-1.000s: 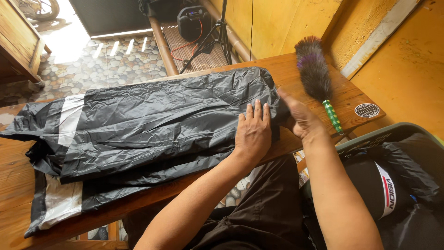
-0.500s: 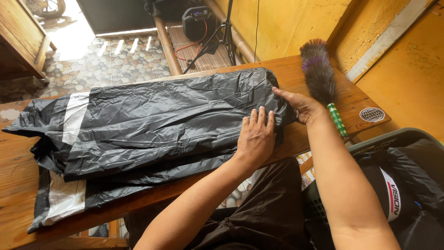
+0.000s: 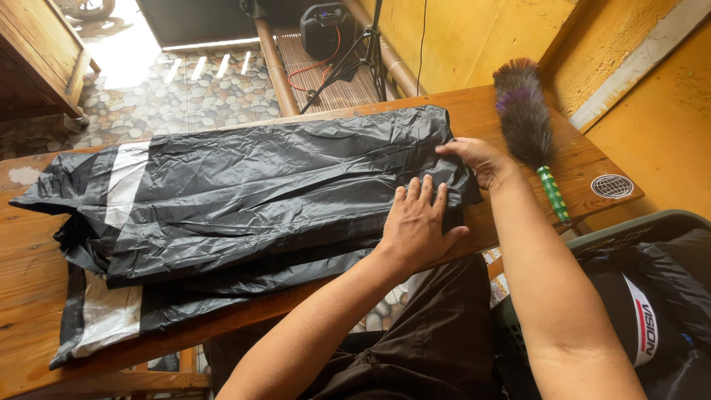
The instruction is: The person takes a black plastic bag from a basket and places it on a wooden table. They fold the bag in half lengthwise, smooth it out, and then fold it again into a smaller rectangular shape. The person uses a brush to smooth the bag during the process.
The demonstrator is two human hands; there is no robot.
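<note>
A black raincoat (image 3: 252, 200) of thin, glossy, crinkled plastic lies flat along a wooden bench (image 3: 29, 296), spread from the left end almost to the right end. The garment is folded lengthwise into layers; a pale grey band (image 3: 126, 185) crosses it near the left end, and a second pale panel (image 3: 107, 318) shows on the lowest layer at the front left edge of the bench.

The left hand (image 3: 418, 222) rests palm down on the right part of the raincoat, near its front edge. The fingers are extended and held close together, the thumb is spread to the side, and nothing is gripped.

The right hand (image 3: 478, 159) lies at the right end of the raincoat, with its fingertips on the edge of the fabric at that end. The fingers are slightly curled over the edge; whether they pinch the material cannot be determined from this view.

A feather duster (image 3: 526, 118) with a dark brown and purple head and a green handle (image 3: 554, 194) lies on the bench just right of the right hand, apart from the raincoat. A round grey sticker (image 3: 612, 186) sits on the bench surface near the right corner.

A dark green basket (image 3: 629, 230) stands at the lower right, beside the bench, and contains dark fabric. A black speaker (image 3: 326, 30) and a tripod (image 3: 355, 59) stand on the floor beyond the bench.
</note>
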